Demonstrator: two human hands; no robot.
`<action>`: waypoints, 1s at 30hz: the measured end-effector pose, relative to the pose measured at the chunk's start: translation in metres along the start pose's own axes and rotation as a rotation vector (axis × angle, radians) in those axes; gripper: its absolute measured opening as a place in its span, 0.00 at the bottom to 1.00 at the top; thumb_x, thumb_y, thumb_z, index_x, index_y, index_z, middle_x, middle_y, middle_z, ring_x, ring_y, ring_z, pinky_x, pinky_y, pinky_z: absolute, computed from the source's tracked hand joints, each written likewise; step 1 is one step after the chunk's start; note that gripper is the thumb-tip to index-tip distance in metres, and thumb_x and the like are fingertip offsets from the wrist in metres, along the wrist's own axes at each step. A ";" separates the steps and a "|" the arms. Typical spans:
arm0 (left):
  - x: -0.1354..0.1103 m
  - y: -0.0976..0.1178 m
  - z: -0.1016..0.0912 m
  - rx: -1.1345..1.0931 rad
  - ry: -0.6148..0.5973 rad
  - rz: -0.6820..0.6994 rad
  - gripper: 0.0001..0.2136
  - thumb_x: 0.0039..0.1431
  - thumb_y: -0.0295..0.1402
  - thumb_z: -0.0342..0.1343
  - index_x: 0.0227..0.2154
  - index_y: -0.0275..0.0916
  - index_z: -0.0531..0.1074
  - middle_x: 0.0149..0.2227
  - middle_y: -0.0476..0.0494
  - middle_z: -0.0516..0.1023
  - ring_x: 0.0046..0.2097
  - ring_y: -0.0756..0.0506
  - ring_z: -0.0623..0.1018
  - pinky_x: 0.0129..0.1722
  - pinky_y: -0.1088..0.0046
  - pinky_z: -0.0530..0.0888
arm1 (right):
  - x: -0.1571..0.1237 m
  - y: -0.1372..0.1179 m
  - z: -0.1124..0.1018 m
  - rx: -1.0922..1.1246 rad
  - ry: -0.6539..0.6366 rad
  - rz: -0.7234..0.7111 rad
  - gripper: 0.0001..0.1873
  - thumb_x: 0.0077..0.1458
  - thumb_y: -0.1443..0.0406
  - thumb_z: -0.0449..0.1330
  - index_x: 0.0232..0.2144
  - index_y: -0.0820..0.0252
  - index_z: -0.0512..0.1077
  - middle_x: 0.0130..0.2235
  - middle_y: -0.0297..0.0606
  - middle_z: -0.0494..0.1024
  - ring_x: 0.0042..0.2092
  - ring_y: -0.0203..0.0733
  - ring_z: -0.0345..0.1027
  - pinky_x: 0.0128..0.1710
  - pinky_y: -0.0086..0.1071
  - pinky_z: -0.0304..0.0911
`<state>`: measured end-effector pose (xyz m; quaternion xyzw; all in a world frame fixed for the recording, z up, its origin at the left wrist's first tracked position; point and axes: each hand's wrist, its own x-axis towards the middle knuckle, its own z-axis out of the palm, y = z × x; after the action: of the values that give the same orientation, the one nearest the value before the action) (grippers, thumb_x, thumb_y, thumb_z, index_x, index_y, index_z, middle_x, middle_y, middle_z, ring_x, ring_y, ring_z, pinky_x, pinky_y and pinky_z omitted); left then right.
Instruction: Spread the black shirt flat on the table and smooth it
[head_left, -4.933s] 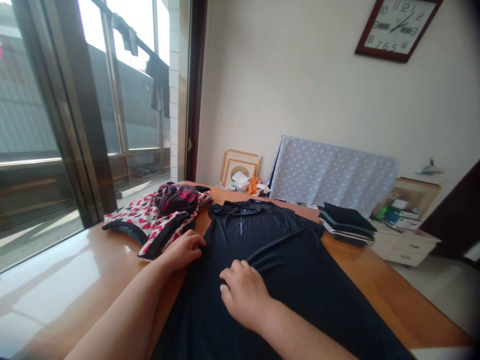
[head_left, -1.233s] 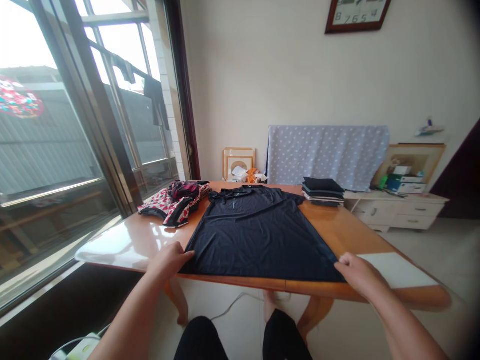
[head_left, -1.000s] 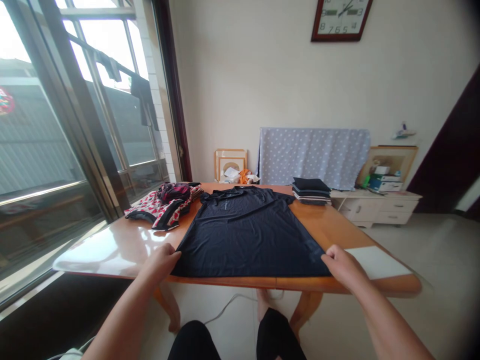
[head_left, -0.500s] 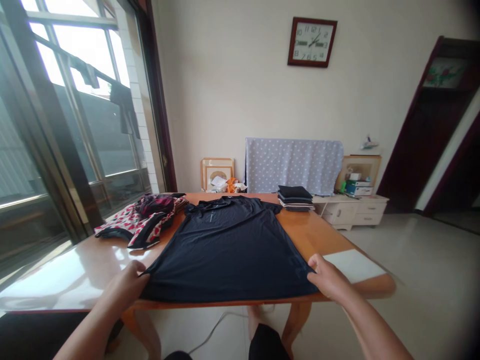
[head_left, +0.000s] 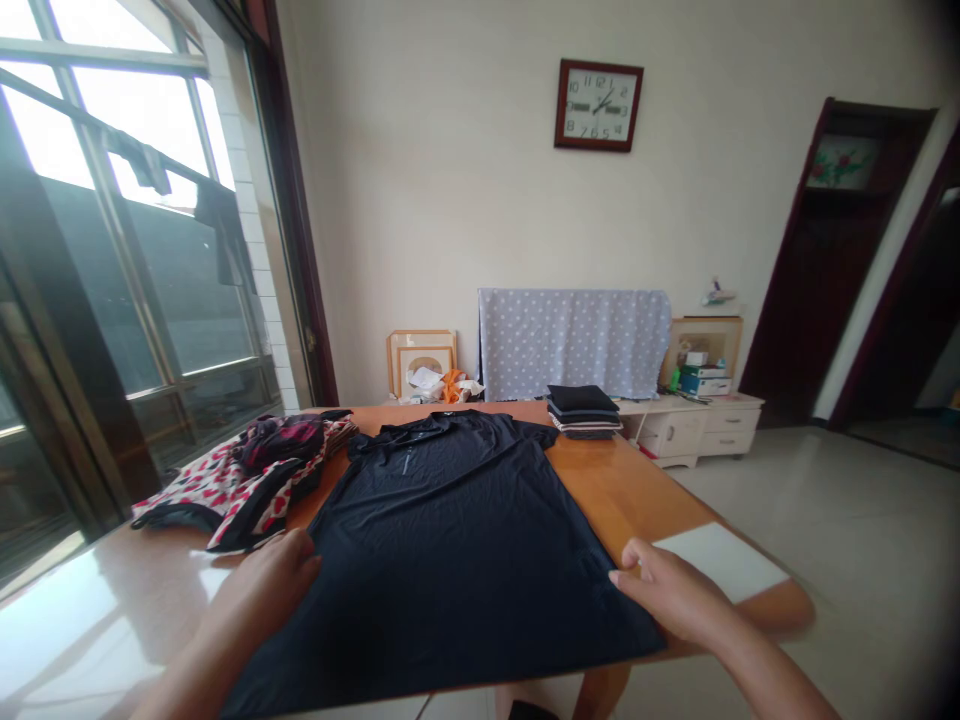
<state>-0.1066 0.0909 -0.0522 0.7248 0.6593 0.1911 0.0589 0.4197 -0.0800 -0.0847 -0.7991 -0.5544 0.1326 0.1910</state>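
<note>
A glossy orange-brown wooden table [head_left: 637,490] carries everything. On it a black short-sleeved T-shirt [head_left: 465,560] lies spread flat, collar toward the far edge, hem reaching the near edge. Along the left edge sits a loose heap of clothes [head_left: 225,475], white cloth with red hearts and black trim under a dark red crumpled piece. A neat stack of dark and pale folded garments [head_left: 583,412] stands by the far right corner; a flat white rectangular sheet [head_left: 724,560] lies near the near right corner. The left hand [head_left: 281,575] and right hand [head_left: 664,590] flank the shirt's side edges, fingers curled; whether they grip fabric cannot be told.
</note>
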 end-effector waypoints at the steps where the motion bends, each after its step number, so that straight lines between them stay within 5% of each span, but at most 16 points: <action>1: 0.007 0.017 0.003 0.027 -0.055 0.077 0.09 0.53 0.42 0.53 0.27 0.43 0.69 0.31 0.45 0.76 0.37 0.41 0.76 0.34 0.70 0.64 | 0.006 0.002 -0.001 0.008 0.012 0.003 0.11 0.55 0.53 0.59 0.31 0.53 0.67 0.24 0.30 0.70 0.27 0.38 0.61 0.28 0.29 0.46; 7: 0.051 0.119 0.045 -0.040 -0.182 0.442 0.07 0.58 0.35 0.50 0.30 0.42 0.72 0.35 0.44 0.75 0.38 0.44 0.75 0.37 0.72 0.65 | 0.052 -0.003 -0.010 0.062 0.032 -0.017 0.12 0.53 0.53 0.61 0.30 0.53 0.69 0.27 0.33 0.73 0.29 0.40 0.63 0.28 0.28 0.48; 12: 0.084 0.164 0.084 -0.091 -0.234 0.573 0.08 0.60 0.33 0.49 0.32 0.41 0.74 0.38 0.44 0.74 0.40 0.45 0.75 0.39 0.72 0.67 | 0.100 -0.023 -0.019 0.058 0.015 -0.083 0.11 0.54 0.55 0.61 0.31 0.55 0.72 0.28 0.34 0.75 0.30 0.39 0.65 0.28 0.28 0.48; 21: 0.098 0.162 0.119 -0.097 -0.137 0.524 0.05 0.59 0.30 0.51 0.34 0.42 0.72 0.40 0.43 0.73 0.43 0.43 0.72 0.45 0.67 0.65 | 0.225 -0.083 -0.007 -0.019 0.002 -0.271 0.08 0.53 0.61 0.59 0.31 0.56 0.77 0.32 0.35 0.79 0.34 0.39 0.69 0.31 0.28 0.52; 30: 0.106 0.148 0.116 -0.175 -0.282 0.431 0.08 0.58 0.33 0.52 0.39 0.46 0.74 0.44 0.43 0.73 0.48 0.41 0.70 0.48 0.61 0.63 | 0.320 -0.202 0.057 0.103 -0.161 -0.446 0.08 0.49 0.65 0.59 0.30 0.58 0.78 0.30 0.33 0.80 0.31 0.36 0.69 0.30 0.25 0.56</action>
<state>0.0789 0.1956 -0.0876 0.8599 0.4563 0.1527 0.1704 0.3391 0.2917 -0.0445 -0.6329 -0.7232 0.1782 0.2112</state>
